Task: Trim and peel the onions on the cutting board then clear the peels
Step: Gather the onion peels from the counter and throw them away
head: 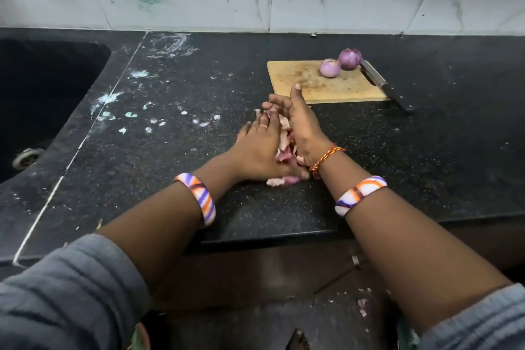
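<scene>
**A:** Status on the peels?

**B:** Peels [284,140] sat in one heap on the counter [199,88], squeezed between both hands. Left hand [260,150] lay flat, fingers straight, pressing in from 9 o'clock. Right hand [298,125] stood on edge, fingers straight, thumb up, closing from 3 o'clock. Neither gripped anything; they walled the heap.

**A:** Heap axis?

**B:** Ran 12 to 6, along the gap between the palms. A few scraps [279,180] stuck out at the 6 end, by the left wrist.

**A:** Onions?

**B:** Two peeled onions [339,63] were on the cutting board [298,79], at about 1 o'clock from the hands, well apart from the heap. Knife [383,85] lay across the board's right edge, blade touching the far onion.

**A:** Which hand was nearer the board?

**B:** Right; its thumb tip overlapped the board's near edge. Sink [42,88] was at 9 to 10, on the left hand's side. My read: trimming and peeling done, clearing underway. Lifting needs the 6 o'clock scraps tucked in, or they drop.
</scene>
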Motion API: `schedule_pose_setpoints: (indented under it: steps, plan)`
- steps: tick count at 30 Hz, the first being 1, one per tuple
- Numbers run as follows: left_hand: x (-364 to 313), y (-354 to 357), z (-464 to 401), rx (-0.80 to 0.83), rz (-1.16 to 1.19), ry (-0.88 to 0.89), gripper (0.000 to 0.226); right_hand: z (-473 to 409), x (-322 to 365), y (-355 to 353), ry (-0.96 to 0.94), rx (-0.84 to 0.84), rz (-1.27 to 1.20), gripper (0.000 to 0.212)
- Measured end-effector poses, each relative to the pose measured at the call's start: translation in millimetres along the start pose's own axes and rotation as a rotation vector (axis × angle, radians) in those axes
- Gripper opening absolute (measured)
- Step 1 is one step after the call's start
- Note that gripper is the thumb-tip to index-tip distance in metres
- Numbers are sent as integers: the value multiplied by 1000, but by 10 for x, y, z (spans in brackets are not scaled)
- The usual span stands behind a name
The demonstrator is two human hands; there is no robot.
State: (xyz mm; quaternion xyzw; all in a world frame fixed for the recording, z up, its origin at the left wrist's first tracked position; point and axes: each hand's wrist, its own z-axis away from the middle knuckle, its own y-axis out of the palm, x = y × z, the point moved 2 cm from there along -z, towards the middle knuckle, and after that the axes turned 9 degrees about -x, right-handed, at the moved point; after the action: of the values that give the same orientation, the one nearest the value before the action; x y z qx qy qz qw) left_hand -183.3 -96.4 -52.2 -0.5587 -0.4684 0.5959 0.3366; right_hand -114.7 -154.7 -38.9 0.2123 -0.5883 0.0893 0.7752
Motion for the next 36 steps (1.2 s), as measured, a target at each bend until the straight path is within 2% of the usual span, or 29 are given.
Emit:
schedule_pose_setpoints:
  steps: [5, 7, 9, 11, 13, 15, 16, 18, 20, 21, 23, 25, 27, 29, 31, 33, 34, 35, 36]
  plan:
    - [73, -1, -103, -291, 204, 38, 64, 107, 48, -144, 49, 70, 119, 58]
    - [60, -17, -98, -383, 163, 29, 52, 135, 53, -166, 12, 52, 111, 55]
    - [39, -25, -105, -444, 167, 27, 48, 183, 21, -163, -14, 9, 53, 43]
    - [-5, -61, -101, -517, 307, -56, 38, 239, -35, -132, -69, -31, 7, 32]
    - [-65, -87, -122, -562, 648, -318, 22, 279, -93, -81, -120, -78, 1, 32]
    - [-166, -109, -117, -534, 1228, -684, 11, 331, -105, 20, -140, -129, -92, 32]
    - [-228, -115, -107, -492, 1476, -804, 16, 364, -100, 80, -135, -158, -176, 30]
    - [-302, -151, -90, -442, 1804, -831, 28, 390, -74, 191, -141, -210, -330, 23]
    - [-328, -238, -11, -432, 1993, -724, 33, 368, -48, 267, -179, -253, -342, 12]
    - [-330, -289, 35, -430, 2061, -658, 32, 347, -37, 285, -206, -288, -330, 16]
    - [-327, -384, 97, -369, 2107, -537, 33, 315, -10, 297, -246, -353, -284, 25]
    - [-307, -466, 139, -304, 2099, -502, 48, 338, 33, 281, -400, -399, -62, 22]
    - [-263, -531, 127, -280, 2065, -618, 58, 399, 81, 275, -644, -369, 358, 15]
    - [-213, -551, 104, -272, 1952, -714, 62, 468, 93, 283, -772, -242, 627, 11]
    - [-155, -555, 80, -290, 1833, -766, 58, 496, 68, 306, -780, -117, 677, 22]
    - [-89, -517, 96, -359, 1757, -766, 52, 520, 33, 323, -746, -38, 627, 34]
    - [-63, -499, 57, -385, 1753, -844, 49, 534, 7, 349, -734, -5, 594, 38]
    - [-24, -457, 5, -415, 1806, -843, 45, 557, 2, 369, -746, 30, 567, 41]
    - [36, -418, -31, -436, 1886, -767, 42, 572, -9, 390, -762, 58, 534, 44]
